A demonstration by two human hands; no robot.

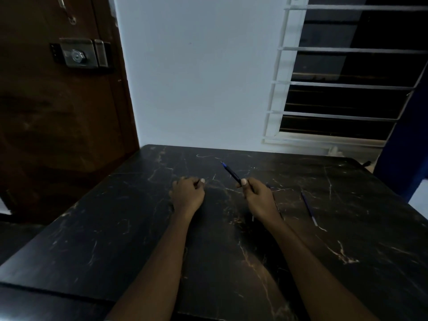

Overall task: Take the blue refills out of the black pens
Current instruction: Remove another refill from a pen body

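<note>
My right hand [258, 198] grips a black pen [232, 173] above the dark marble table [115, 228]. The pen points up and to the left, and a blue tip shows at its far end. My left hand [188, 193] lies curled on the table to the left, with a small dark piece pinched under the thumb; what that piece is I cannot tell. A loose blue refill [309, 208] lies on the table to the right of my right hand. Another thin dark stick shows partly under my right hand and wrist.
The table stands against a white wall [196, 77]. A brown door with a metal lock [80, 54] is at the left. A barred window [347, 77] is at the right. A dark blue surface [403, 147] borders the table's far right corner.
</note>
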